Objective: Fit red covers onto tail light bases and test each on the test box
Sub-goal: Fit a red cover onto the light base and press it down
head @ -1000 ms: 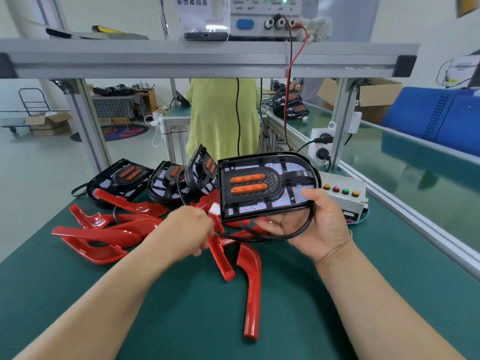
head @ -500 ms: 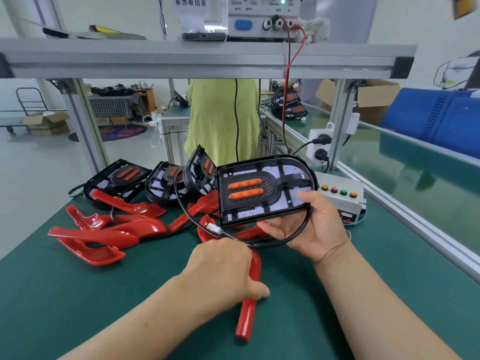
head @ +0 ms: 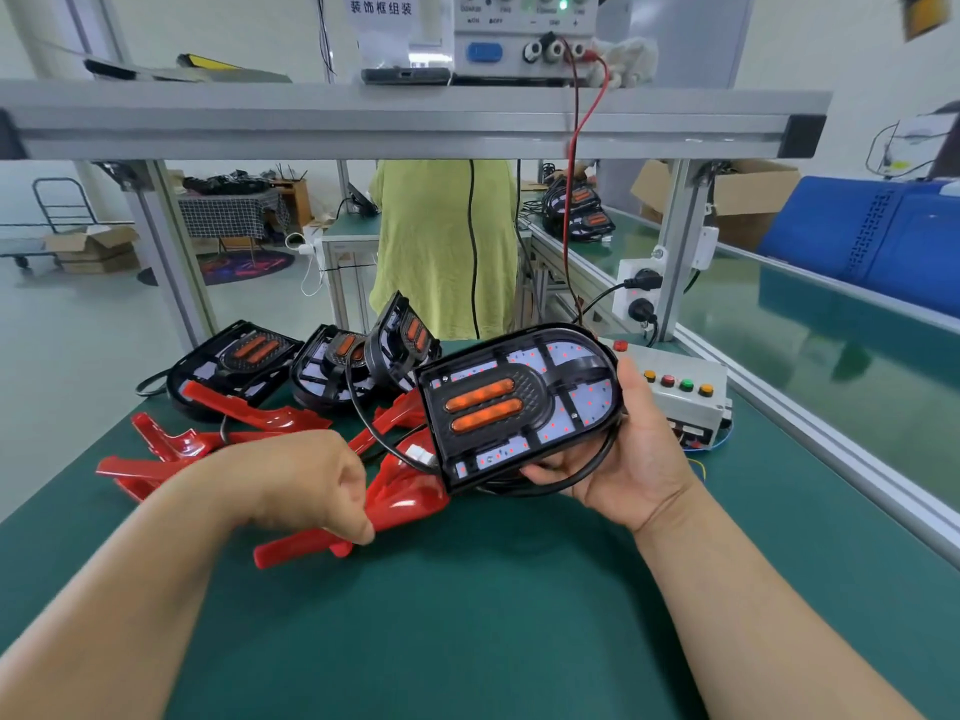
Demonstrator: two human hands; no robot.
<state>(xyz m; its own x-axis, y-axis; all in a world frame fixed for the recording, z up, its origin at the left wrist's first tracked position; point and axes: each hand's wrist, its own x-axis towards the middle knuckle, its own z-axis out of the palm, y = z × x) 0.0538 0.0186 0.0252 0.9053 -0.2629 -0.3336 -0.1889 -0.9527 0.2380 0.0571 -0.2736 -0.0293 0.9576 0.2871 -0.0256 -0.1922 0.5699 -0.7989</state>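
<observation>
One red cover [head: 402,504] higher, one base [head: 519,407]

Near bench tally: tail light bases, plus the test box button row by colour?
Tail light bases: 4 (1 held in the right hand, 3 set down)
Yellow buttons on the test box: 2
Red button: 1
Green button: 1
Total: 8
</observation>
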